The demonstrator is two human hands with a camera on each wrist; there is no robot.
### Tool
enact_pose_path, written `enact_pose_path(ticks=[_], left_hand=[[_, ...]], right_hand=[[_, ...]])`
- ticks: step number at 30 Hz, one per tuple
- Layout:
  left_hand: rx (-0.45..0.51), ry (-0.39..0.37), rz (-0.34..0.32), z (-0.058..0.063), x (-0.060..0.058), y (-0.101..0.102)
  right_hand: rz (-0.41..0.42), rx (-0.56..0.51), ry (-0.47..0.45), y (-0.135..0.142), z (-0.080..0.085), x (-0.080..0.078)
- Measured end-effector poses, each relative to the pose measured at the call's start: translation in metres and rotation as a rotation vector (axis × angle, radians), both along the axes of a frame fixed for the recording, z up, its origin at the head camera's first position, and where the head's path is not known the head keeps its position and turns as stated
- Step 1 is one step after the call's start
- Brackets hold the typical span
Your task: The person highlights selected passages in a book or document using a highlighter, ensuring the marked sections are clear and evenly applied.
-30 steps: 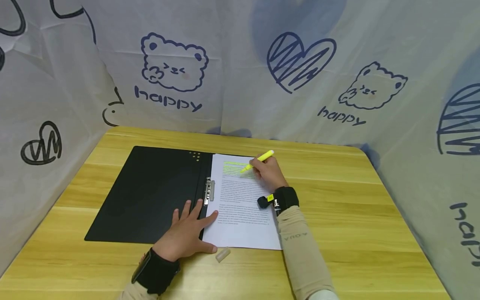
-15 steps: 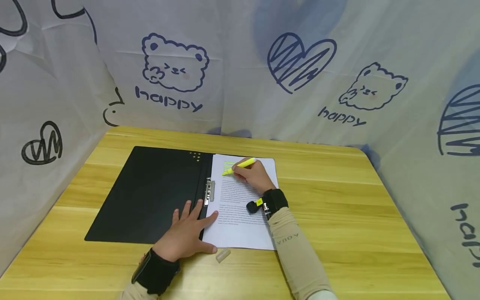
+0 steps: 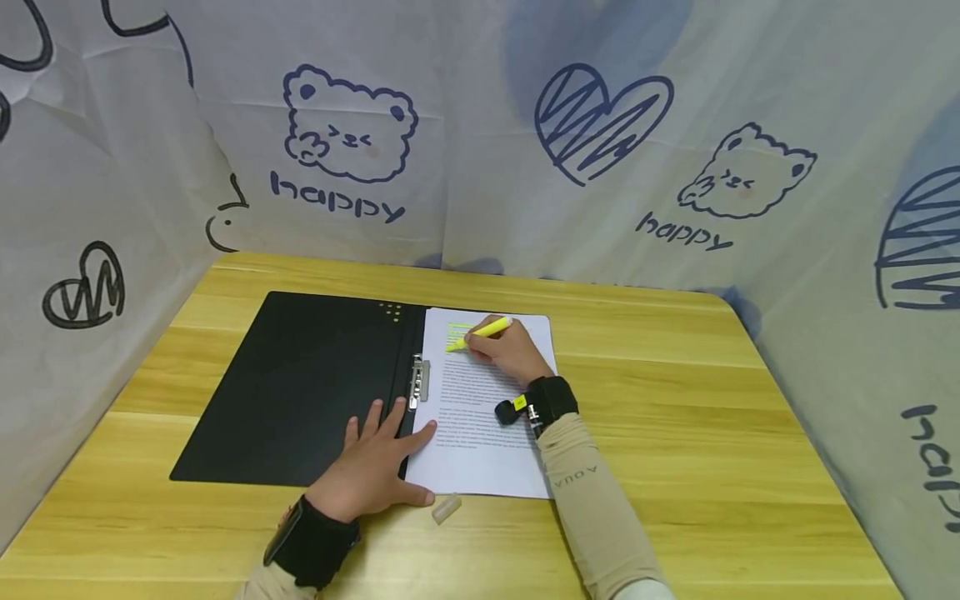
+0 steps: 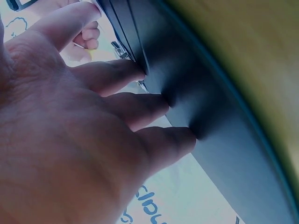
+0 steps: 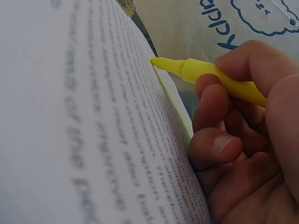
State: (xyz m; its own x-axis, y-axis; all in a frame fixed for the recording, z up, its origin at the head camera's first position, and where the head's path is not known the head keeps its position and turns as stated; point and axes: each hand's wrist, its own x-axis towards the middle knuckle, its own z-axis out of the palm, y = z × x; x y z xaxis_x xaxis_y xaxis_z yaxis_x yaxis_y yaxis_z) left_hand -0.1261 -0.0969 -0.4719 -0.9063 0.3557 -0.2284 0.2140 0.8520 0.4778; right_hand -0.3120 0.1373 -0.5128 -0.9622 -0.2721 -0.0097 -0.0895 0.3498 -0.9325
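My right hand (image 3: pixel 513 350) pinches a yellow highlighter (image 3: pixel 487 328) over the printed page (image 3: pixel 487 471). In the right wrist view the highlighter's tip (image 5: pixel 154 61) is at the text, where yellow lines mark the upper rows. Whether the tip touches the paper is hard to tell. The page lies in an open black folder (image 3: pixel 292 383), at its metal clip (image 3: pixel 418 382). My left hand (image 3: pixel 367 471) rests with spread fingers across the folder's spine and the page's lower left edge. Below that edge, near the left thumb, lies a pale translucent cap (image 3: pixel 446 509).
Everything lies on a wooden table (image 3: pixel 660 467). White curtains (image 3: pixel 480 125) with drawn bears and hearts stand behind it and at both sides. Black bands with a small camera (image 3: pixel 507 412) are on the wrists.
The right hand has moved left with the highlighter, from the middle of the highlighted rows to their left end, and has barely moved since half a second ago. My left hand keeps its place.
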Motion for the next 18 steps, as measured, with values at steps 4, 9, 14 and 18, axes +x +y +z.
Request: enact_pose_path(ticks=[4, 9, 14, 18], left_hand=[[0.002, 0.0, -0.002, -0.0004, -0.0003, 0.0], [-0.004, -0.001, -0.003, -0.0009, -0.0004, -0.0002], [-0.003, 0.0, -0.003, -0.0009, -0.0002, -0.0004], [-0.004, 0.003, -0.003, -0.0002, 0.0, -0.0005]], right_hand=[[0.001, -0.005, -0.001, 0.0022, 0.0007, 0.0003], [-0.017, 0.02, 0.002, 0.0048, 0.002, 0.0007], [-0.04, 0.056, 0.012, 0.0063, 0.0038, 0.0008], [-0.047, 0.073, 0.019, 0.0074, 0.0046, 0.0001]])
